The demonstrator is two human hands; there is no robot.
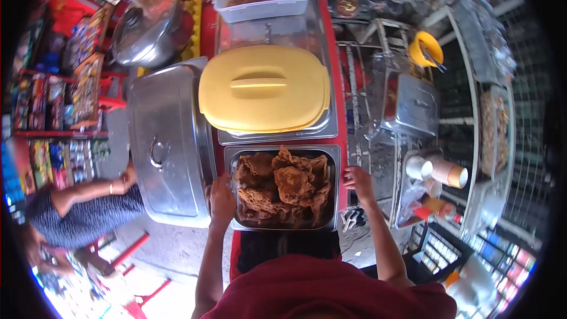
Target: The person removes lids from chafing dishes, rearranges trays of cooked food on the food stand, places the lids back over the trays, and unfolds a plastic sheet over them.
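A rectangular metal tray (336, 159) full of browned fried chicken pieces (293, 186) sits right in front of my body. My left hand (222, 199) is at the tray's left rim, fingers bent against it, in the narrow gap beside a large lidded steel food warmer (168, 147). On the other side, my right hand (359, 184) is just off the tray's right rim, over the red table edge, with fingers loosely bent and apart. Beyond the tray, a yellow oval lid (264, 88) covers most of another metal tray (236, 137).
At the back stands a plastic tub (263, 10) with more fried pieces. A steel pot (146, 32) is at the upper left. To the right are a small lidded metal container (416, 106), a yellow bucket (426, 50) and stacked cups (440, 171). Another person's arm (91, 195) shows at left.
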